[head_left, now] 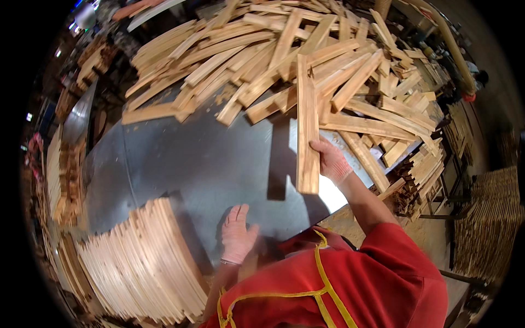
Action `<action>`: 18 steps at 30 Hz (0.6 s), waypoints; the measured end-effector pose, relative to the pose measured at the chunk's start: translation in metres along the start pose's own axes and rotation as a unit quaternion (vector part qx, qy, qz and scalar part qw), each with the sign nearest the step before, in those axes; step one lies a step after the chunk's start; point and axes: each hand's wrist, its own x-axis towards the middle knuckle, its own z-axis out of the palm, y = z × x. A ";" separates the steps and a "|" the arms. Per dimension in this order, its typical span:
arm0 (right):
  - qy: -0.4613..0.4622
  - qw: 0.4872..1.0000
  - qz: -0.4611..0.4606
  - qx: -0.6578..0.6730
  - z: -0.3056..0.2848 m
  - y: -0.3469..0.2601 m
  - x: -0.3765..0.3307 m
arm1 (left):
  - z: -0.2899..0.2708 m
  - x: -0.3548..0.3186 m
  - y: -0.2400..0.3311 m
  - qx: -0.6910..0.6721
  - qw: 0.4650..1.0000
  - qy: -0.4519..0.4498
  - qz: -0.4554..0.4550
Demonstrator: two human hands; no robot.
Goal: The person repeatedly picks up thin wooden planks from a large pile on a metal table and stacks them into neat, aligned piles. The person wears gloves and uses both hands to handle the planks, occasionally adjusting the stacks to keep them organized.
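My right hand (332, 158), in a pale pink glove, grips a long wooden board (307, 126) near its lower end. The board stands nearly upright in the picture, raised above the metal table (219, 156), and its dark shadow falls to its left. My left hand (238, 234), gloved alike, is over the near edge of the table with fingers stretched out and nothing in it. Beside it on the left is a neat row of boards (142, 257) set on edge. Beyond the held board lies a loose heap of wooden boards (257, 60).
More boards are stacked at the far right (486, 224) and on the left side (68, 180). A thick hose (454, 49) curves down at the upper right. Another person's arm (134, 8) shows at the upper left, by a pale board.
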 end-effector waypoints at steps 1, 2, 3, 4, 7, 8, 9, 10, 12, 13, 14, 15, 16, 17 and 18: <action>-0.056 0.998 -0.024 0.022 -0.012 -0.008 -0.004 | 0.001 0.022 0.009 0.008 0.999 0.021 0.029; -0.030 0.998 -0.050 0.019 -0.026 -0.018 -0.010 | 0.001 0.046 0.020 0.016 0.997 0.036 0.060; -0.005 0.997 -0.076 0.017 -0.039 -0.031 -0.016 | 0.001 0.072 0.033 0.023 0.994 0.052 0.090; 0.019 0.995 -0.101 0.014 -0.047 -0.045 -0.018 | -0.004 0.098 0.054 0.046 0.991 0.067 0.103; 0.072 0.986 -0.100 0.115 -0.090 -0.097 -0.010 | -0.022 0.188 0.133 0.111 0.974 0.120 0.157; 0.078 0.982 -0.085 0.151 -0.106 -0.112 -0.008 | -0.025 0.218 0.155 0.134 0.964 0.140 0.183; 0.084 0.971 -0.069 0.213 -0.109 -0.124 -0.001 | -0.024 0.250 0.177 0.161 0.957 0.147 0.190; 0.079 0.959 -0.073 0.261 -0.117 -0.127 0.000 | -0.024 0.280 0.195 0.185 0.951 0.155 0.196; 0.139 0.950 -0.088 0.264 -0.092 -0.131 -0.005 | -0.020 0.338 0.220 0.212 0.958 0.125 0.144; -0.011 0.942 -0.068 0.328 -0.119 -0.125 0.003 | -0.018 0.356 0.235 0.224 0.960 0.112 0.123; -0.160 0.909 -0.047 0.381 -0.151 -0.115 0.013 | -0.017 0.364 0.251 0.204 0.972 0.063 0.101; -0.206 0.912 -0.099 0.341 -0.163 -0.107 0.019 | -0.017 0.369 0.262 0.186 0.980 0.012 0.073; -0.117 0.935 -0.114 0.314 -0.152 -0.106 0.016 | -0.017 0.373 0.267 0.169 0.984 -0.040 0.038; -0.029 0.950 -0.126 0.283 -0.140 -0.106 0.011 | -0.012 0.371 0.266 0.106 0.993 -0.054 0.009; 0.062 0.956 -0.139 0.250 -0.133 -0.108 0.007 | -0.001 0.360 0.264 0.042 0.997 -0.070 -0.016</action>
